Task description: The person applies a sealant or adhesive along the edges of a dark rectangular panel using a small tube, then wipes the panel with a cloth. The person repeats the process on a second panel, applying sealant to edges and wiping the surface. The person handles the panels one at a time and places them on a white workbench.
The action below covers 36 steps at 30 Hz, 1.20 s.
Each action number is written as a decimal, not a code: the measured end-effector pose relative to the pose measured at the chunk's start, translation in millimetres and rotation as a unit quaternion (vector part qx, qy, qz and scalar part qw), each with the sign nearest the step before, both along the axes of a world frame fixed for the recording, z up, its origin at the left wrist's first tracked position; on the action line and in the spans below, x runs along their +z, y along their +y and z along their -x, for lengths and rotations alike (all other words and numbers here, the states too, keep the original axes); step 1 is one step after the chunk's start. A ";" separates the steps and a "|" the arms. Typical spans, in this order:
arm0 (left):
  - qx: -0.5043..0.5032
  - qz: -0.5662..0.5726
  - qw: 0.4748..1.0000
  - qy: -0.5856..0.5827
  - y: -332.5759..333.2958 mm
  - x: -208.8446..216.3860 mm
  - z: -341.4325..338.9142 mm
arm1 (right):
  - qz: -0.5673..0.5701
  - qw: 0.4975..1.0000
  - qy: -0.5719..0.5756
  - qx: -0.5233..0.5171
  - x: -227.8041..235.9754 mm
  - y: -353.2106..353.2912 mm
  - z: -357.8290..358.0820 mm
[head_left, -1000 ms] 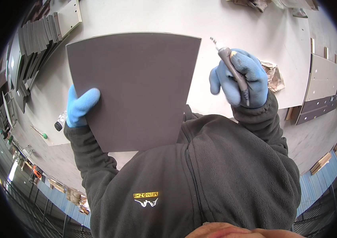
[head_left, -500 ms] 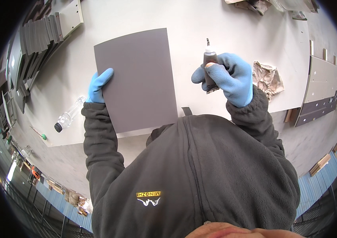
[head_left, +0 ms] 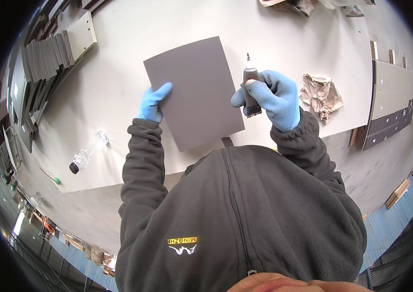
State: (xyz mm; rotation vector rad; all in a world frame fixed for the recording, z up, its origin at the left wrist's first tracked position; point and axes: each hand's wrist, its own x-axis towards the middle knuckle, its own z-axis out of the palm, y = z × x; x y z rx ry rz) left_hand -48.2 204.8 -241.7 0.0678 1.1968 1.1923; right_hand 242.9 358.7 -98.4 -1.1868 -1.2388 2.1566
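Note:
A flat grey rectangular panel (head_left: 196, 92) is held up, slightly tilted, in front of me. Gripping its left edge is my left hand (head_left: 154, 102) in a blue glove, thumb on the face and the other fingers hidden behind. My right hand (head_left: 274, 100), gloved too, is closed around a dark squeeze tube (head_left: 250, 90) with a white neck and a thin dark tip pointing away from me. The tube is just right of the panel, apart from it. A fingertip shows bare through the right glove.
On the white table (head_left: 119, 87) a clear bottle with a black cap (head_left: 87, 153) lies at the left, near a green-handled tool (head_left: 56, 180). A crumpled cloth (head_left: 321, 95) is at the right. Grey panels (head_left: 45, 63) stand stacked far left; more boards (head_left: 394, 97) lie right.
The panel and my left hand have shifted to the right, closer to the tube. My right hand, still around the tube, has moved slightly left.

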 end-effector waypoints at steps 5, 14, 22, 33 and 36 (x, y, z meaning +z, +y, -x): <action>-0.010 0.058 0.998 0.024 1.4 -12.0 -23.8 | 0.015 1.000 0.012 0.003 3.2 -7.0 -12.3; -0.064 0.169 0.873 0.452 -0.8 46.8 -61.6 | 0.083 0.995 0.034 0.032 29.0 -23.3 -29.5; -0.035 -0.159 0.984 0.078 -8.5 187.4 -150.3 | 0.057 0.992 0.092 0.064 45.4 -64.3 -24.7; 0.048 -0.188 0.975 0.107 -32.4 210.3 -185.7 | 0.056 0.984 0.046 0.165 66.2 -97.9 -45.0; 0.055 -0.196 0.974 0.104 -39.8 213.0 -190.1 | 0.019 0.977 0.056 0.205 73.0 -104.9 -49.8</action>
